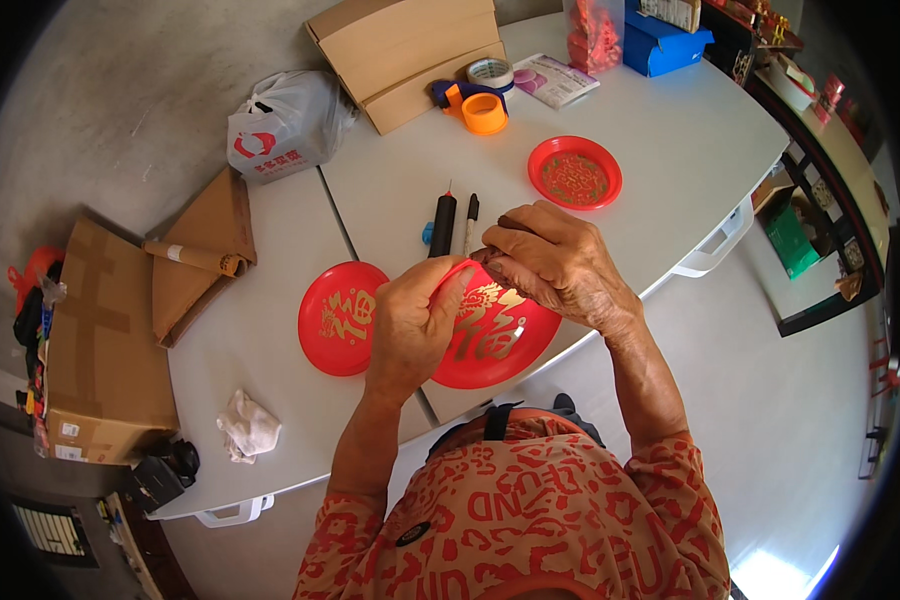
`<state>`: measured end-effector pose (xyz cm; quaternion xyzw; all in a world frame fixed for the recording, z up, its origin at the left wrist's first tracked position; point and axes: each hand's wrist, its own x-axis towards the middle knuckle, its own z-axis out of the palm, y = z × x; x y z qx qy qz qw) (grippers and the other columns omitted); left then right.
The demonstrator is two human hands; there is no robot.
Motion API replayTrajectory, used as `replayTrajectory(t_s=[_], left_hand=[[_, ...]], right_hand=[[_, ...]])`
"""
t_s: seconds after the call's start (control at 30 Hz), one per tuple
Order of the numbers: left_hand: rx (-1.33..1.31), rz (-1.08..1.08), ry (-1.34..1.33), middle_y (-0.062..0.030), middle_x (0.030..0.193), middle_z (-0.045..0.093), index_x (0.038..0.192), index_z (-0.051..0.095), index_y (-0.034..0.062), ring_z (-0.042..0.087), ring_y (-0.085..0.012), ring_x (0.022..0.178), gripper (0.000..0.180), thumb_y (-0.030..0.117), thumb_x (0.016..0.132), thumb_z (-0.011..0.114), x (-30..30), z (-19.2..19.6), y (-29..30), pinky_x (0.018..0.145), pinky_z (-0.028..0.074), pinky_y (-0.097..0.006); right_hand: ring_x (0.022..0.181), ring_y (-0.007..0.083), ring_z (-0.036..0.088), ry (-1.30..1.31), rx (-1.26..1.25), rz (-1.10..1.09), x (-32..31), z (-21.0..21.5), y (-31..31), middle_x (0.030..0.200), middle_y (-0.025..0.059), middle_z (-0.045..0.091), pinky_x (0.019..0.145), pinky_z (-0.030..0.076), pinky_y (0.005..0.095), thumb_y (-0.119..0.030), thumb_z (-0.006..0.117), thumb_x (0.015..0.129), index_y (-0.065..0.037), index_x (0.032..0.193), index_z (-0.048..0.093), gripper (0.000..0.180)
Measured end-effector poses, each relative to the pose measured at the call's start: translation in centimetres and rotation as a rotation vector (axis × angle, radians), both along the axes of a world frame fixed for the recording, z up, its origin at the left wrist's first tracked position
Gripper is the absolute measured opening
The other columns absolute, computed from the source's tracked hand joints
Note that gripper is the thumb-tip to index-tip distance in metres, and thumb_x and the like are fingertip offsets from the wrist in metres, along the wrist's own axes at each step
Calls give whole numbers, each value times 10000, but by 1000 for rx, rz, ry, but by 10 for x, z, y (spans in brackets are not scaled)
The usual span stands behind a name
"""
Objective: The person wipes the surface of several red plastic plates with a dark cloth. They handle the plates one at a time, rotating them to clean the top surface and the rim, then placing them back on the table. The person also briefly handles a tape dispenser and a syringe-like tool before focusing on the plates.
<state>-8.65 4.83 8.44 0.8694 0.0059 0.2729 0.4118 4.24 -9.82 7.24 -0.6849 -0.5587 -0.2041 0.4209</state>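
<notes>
A round red plate (510,352) with gold decoration is held tilted over the table's near edge. My left hand (415,325) is closed on its upper left rim, the thumb lying on the decorated face. At the upper rim, close beside the left fingertips, my right hand (555,262) pinches the plate's edge. Whether anything small lies between those right fingers is hidden. Another red plate with gold decoration (332,330) rests on the table just left of my left hand. Beyond my hands lie a black pen-shaped tool with a thin tip (442,226) and a black marker (471,222).
Farther right sits a red dish (575,150). Orange tape (484,114), cardboard (410,45) and a blue box (665,48) stand along the back. A plastic bag (285,125), a cardboard box (110,345) and a white cloth (250,425) are on the left.
</notes>
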Motion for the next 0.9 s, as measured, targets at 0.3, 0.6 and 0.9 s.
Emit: replayTrajectory(t_s=[0.3,0.6,0.9], left_hand=[[-44,50,-73,-149,806,657,976,632,-75,628,-180,675,136,37,907,599,-6,-7,0,616,491,-287],[-33,45,-84,-163,827,662,988,630,-76,644,-208,699,145,37,901,604,-9,-14,-1,635,499,-294],[-55,100,-138,-153,825,659,992,626,-74,638,-197,704,141,38,911,595,-13,-18,-10,642,497,-293]], right_hand=[[733,286,618,308,75,50,-1,-25,-17,854,118,628,654,515,354,-94,640,845,-14,1004,646,178],[732,284,621,186,26,-7,-8,-31,-30,847,122,625,662,520,356,-76,649,827,-7,976,650,165],[751,300,636,241,119,8,-6,-22,-12,878,132,640,674,531,355,-95,662,832,-19,1012,662,195]])
